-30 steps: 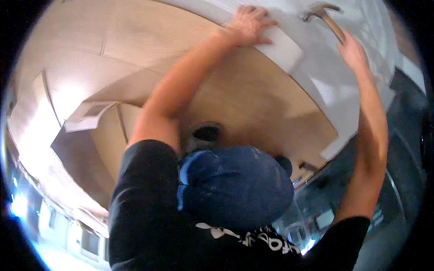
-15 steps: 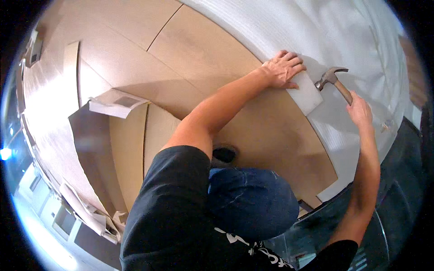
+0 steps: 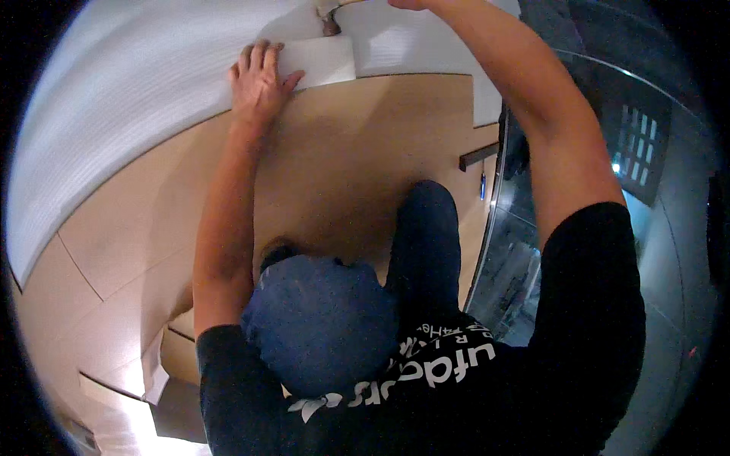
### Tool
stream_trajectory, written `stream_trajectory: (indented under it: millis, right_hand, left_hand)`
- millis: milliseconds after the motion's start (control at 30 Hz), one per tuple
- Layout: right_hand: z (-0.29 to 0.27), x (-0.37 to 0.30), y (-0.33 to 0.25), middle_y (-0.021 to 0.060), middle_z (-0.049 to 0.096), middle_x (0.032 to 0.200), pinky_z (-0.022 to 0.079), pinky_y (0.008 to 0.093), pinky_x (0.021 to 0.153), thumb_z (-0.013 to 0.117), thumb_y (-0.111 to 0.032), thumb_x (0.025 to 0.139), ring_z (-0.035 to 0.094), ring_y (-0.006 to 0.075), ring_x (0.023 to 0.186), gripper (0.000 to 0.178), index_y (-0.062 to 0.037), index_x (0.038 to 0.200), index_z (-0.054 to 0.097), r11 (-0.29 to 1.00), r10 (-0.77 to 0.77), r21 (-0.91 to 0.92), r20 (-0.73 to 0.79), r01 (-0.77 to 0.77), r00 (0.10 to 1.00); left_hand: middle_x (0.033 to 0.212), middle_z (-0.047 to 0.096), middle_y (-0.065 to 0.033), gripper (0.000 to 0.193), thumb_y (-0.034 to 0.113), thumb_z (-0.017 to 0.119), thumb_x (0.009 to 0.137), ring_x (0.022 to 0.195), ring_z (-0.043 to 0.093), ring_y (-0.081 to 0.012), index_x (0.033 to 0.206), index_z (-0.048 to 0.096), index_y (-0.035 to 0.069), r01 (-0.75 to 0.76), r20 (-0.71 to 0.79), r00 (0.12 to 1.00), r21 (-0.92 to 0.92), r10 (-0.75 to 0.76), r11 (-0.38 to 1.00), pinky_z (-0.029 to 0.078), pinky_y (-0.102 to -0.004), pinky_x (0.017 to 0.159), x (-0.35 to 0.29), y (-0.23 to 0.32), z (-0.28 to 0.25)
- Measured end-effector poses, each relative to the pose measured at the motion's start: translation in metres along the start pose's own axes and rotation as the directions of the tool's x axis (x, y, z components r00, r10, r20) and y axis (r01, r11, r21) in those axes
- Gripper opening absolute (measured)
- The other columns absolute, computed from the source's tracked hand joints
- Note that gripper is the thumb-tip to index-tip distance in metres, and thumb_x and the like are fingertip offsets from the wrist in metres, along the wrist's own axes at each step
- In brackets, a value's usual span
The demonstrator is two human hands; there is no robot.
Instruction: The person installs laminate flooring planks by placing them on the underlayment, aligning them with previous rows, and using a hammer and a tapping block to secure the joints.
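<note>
My left hand (image 3: 258,83) grips the left end of a white block (image 3: 327,61), its fingers over the far side and its thumb apart on the near side. The block lies along the edge of a light brown floor plank (image 3: 365,137). My right hand (image 3: 411,3), cut by the upper edge of the view, holds a claw hammer (image 3: 330,23) by its wooden handle. The hammer's metal head is at the block's far edge; whether they touch I cannot tell. Part of the handle and most of the right-hand fingers are out of view.
White foam underlay (image 3: 137,83) spreads beyond the planks. A dark bar (image 3: 479,156) and a small blue object (image 3: 482,186) lie near the right edge of the planks, beside a dark glossy surface (image 3: 525,205). Cut board pieces (image 3: 179,395) are at the lower left.
The view has turned, so the block, hammer and both hands now appear farther up and left. My left hand stays on the block, and my right hand still holds the hammer.
</note>
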State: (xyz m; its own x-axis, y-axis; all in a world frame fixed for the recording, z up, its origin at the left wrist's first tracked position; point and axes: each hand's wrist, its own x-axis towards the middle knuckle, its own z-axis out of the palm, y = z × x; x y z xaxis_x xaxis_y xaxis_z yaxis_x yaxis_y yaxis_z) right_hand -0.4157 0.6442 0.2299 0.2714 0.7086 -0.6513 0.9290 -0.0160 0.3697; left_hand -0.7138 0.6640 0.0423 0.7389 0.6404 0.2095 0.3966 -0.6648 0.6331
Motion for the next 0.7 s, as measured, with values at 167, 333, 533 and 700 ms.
stream_trajectory:
  millis: [167,333,533,700]
  right_hand:
    - [-0.010,-0.036,-0.022,0.0155,0.067,0.126,0.053,0.0522,0.092,0.055,-0.017,0.093,0.064,0.0373,0.115,0.034,-0.0113,0.125,0.065,0.989,0.055,0.132,0.109,-0.069,0.993]
    - [0.057,-0.107,0.025,0.0205,0.073,0.100,0.055,0.0555,0.082,0.065,-0.030,0.091,0.068,0.0450,0.093,0.046,-0.0148,0.134,0.056,0.971,0.178,0.171,-0.039,-0.169,0.983]
    - [0.151,-0.345,0.078,0.0259,0.070,0.111,0.054,0.0526,0.089,0.073,-0.025,0.088,0.067,0.0465,0.104,0.049,-0.0041,0.130,0.057,0.703,0.570,0.474,0.071,-0.531,0.819]
    - [0.383,-0.444,0.071,0.0207,0.072,0.096,0.053,0.0493,0.081,0.072,-0.027,0.088,0.070,0.0403,0.093,0.038,-0.0019,0.114,0.065,0.256,0.722,0.618,0.390,-0.744,0.572]
  left_hand:
    - [0.149,0.051,-0.0113,0.067,0.049,0.076,0.087,0.142,0.042,-0.0323,0.141,0.057,0.014,0.025,0.001,1.000,0.050,-0.025,0.998,0.036,-0.0541,0.111,-0.015,0.009,-0.003]
    - [0.155,0.047,-0.0113,0.071,0.053,0.072,0.088,0.146,0.038,-0.0322,0.145,0.054,0.014,-0.004,0.080,0.997,0.093,-0.004,0.996,0.033,-0.0556,0.115,-0.012,0.018,0.007]
    - [0.161,0.041,-0.0101,0.076,0.059,0.071,0.087,0.149,0.031,-0.0382,0.149,0.052,0.019,-0.106,0.170,0.982,0.162,0.078,0.981,0.028,-0.0599,0.117,-0.018,0.024,0.016]
    - [0.163,0.032,-0.0176,0.092,0.065,0.073,0.082,0.149,0.029,-0.0436,0.155,0.042,0.018,-0.191,0.363,0.929,0.284,0.079,0.939,0.027,-0.0641,0.116,0.022,0.011,0.008]
